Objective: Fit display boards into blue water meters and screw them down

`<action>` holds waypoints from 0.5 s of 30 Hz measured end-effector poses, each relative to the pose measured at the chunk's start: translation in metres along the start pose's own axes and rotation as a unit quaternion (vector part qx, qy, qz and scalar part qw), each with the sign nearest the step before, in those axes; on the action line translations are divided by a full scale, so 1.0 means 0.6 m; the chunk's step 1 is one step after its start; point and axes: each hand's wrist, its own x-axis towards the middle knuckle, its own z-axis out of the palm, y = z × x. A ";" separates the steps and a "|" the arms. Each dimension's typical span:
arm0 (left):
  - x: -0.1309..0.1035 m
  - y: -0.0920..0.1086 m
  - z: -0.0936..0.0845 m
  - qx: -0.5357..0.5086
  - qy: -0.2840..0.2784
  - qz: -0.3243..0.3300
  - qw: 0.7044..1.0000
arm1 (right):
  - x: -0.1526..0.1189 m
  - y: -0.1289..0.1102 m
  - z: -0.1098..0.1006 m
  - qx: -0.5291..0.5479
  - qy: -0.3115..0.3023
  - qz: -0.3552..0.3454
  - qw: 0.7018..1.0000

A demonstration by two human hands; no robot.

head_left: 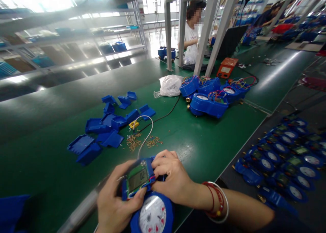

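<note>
At the green bench (201,141), a blue meter (150,204) shows its white dial and bare display (138,179); the left hand (115,195) clasps it, the right hand (174,178) curls alongside, hold unclear.

A blue plastic meter with a round dial and a box-shaped head (150,202) is at lower centre, by the near edge of the green desk (203,138), tilted with its face up; whether it touches the surface is hidden. The head is uncovered, showing a green circuit board (132,173) and a grey rectangular display (137,180) with dark digits, with thin red wires (152,177) at its right side. Below sits the white dial (152,214), marked with small red pointers, its lower rim cut off.
</note>
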 end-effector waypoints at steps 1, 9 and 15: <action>0.000 0.000 -0.001 -0.002 -0.001 0.003 1.000 | 0.003 0.002 -0.001 -0.002 0.002 0.005 1.000; 0.001 -0.003 -0.007 -0.007 -0.021 0.022 1.000 | 0.013 0.018 0.004 0.052 -0.016 0.087 0.995; 0.000 -0.010 -0.008 0.054 -0.044 0.070 0.995 | 0.014 0.018 0.008 0.083 -0.054 0.160 0.982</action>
